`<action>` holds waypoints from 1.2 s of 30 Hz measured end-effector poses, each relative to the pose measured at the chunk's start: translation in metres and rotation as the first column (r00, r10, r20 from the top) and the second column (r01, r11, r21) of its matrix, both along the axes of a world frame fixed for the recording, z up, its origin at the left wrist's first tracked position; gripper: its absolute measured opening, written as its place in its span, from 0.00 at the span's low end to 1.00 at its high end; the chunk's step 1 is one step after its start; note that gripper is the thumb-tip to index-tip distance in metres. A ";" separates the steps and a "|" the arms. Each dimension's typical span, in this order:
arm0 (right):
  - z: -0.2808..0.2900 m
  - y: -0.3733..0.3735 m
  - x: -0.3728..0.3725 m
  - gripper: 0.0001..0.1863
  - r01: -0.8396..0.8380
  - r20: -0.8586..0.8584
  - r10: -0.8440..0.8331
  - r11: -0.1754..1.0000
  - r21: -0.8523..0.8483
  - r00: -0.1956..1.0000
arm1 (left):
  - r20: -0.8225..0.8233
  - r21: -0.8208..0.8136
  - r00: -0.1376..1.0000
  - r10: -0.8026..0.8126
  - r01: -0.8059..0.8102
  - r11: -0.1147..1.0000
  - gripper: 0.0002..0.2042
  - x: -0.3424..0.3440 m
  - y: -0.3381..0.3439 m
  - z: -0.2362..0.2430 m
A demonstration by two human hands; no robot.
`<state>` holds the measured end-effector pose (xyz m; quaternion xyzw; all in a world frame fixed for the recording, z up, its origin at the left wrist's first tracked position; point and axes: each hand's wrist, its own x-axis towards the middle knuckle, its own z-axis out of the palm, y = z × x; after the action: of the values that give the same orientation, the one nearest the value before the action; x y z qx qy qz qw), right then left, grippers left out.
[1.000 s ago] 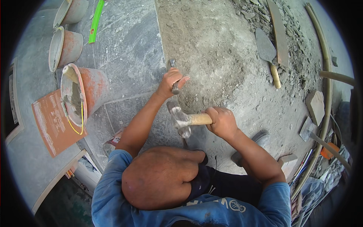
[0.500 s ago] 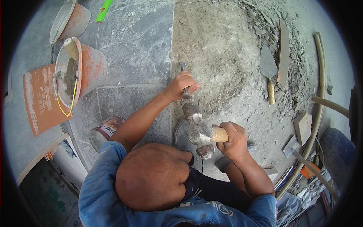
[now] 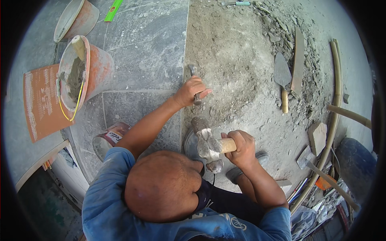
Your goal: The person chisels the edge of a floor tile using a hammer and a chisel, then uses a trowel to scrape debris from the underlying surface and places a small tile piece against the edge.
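Note:
My left hand (image 3: pixel 189 90) is closed round a steel chisel (image 3: pixel 198 99), its fingers wrapped over the middle of the shaft. The chisel's far end lies along the edge where grey floor tiles (image 3: pixel 148 66) meet rough, broken-up ground (image 3: pixel 229 68). In my right hand (image 3: pixel 241 148) is the short wooden handle of a heavy hammer (image 3: pixel 208 146). The hammer's head hangs nearer to me than the chisel's butt, with a gap between them. My left palm and the underside of the chisel are hidden.
A mortar bucket (image 3: pixel 98 70) and a second bucket (image 3: pixel 82 20) stand left, near a paint tin (image 3: pixel 110 138). Rightward lie a trowel (image 3: pixel 282 70), a flat strip (image 3: pixel 298 60), rubble (image 3: pixel 273 36), a bent hose (image 3: pixel 336 88) and a long-handled scraper (image 3: pixel 307 157).
The hammer has moved slightly toward me and left, widening the gap to the chisel. The chisel tilts a little more to the left. My view has shifted slightly.

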<state>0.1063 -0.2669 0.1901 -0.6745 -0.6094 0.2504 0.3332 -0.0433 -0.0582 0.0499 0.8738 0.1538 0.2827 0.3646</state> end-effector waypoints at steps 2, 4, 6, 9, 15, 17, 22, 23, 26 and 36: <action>0.010 0.000 0.003 0.11 -0.023 0.011 0.023 1.000 0.017 1.000 | -0.001 0.002 0.999 -0.046 0.046 0.999 0.18 -0.002 -0.010 0.005; 0.020 0.001 0.004 0.13 -0.048 0.002 0.048 0.998 0.032 0.999 | 0.003 -0.018 1.000 -0.031 0.031 0.999 0.18 -0.001 -0.015 0.007; 0.032 0.002 0.003 0.13 -0.052 -0.001 0.053 0.998 0.033 0.999 | 0.004 -0.039 1.000 -0.016 0.016 0.999 0.18 -0.005 -0.016 0.007; 0.024 0.000 0.000 0.13 -0.058 -0.010 0.059 0.994 0.095 0.998 | -0.012 -0.096 1.000 0.025 -0.026 0.995 0.19 -0.006 -0.012 0.008; -0.050 -0.003 -0.001 0.11 0.040 0.163 -0.005 0.977 -0.210 0.987 | 0.004 -0.114 1.000 0.024 -0.023 0.993 0.18 0.002 -0.004 0.006; -0.035 -0.004 -0.005 0.10 0.027 0.113 -0.005 0.981 -0.193 0.994 | -0.022 -0.087 0.999 0.042 -0.043 0.995 0.18 0.001 -0.001 0.005; -0.058 -0.011 0.007 0.08 0.006 0.064 0.003 0.990 -0.144 0.998 | -0.051 -0.093 0.998 -0.032 0.027 0.995 0.16 0.002 -0.019 -0.001; -0.060 -0.002 0.006 0.08 0.071 0.132 -0.023 0.926 -0.372 0.991 | 0.001 -0.015 0.997 -0.073 0.073 0.997 0.16 -0.001 -0.021 -0.003; -0.047 0.000 0.009 0.08 0.091 0.116 -0.056 0.944 -0.318 0.992 | -0.023 0.059 0.994 -0.103 0.104 0.993 0.14 -0.009 -0.020 -0.007; -0.051 -0.006 0.003 0.09 0.029 0.139 0.012 0.957 -0.290 0.990 | -0.064 0.041 0.997 -0.031 0.034 0.999 0.17 -0.002 -0.014 -0.004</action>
<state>0.1089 -0.2728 0.1392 -0.7346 -0.5846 0.2883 0.1883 -0.0452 -0.0718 0.0464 0.8922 0.1452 0.2519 0.3456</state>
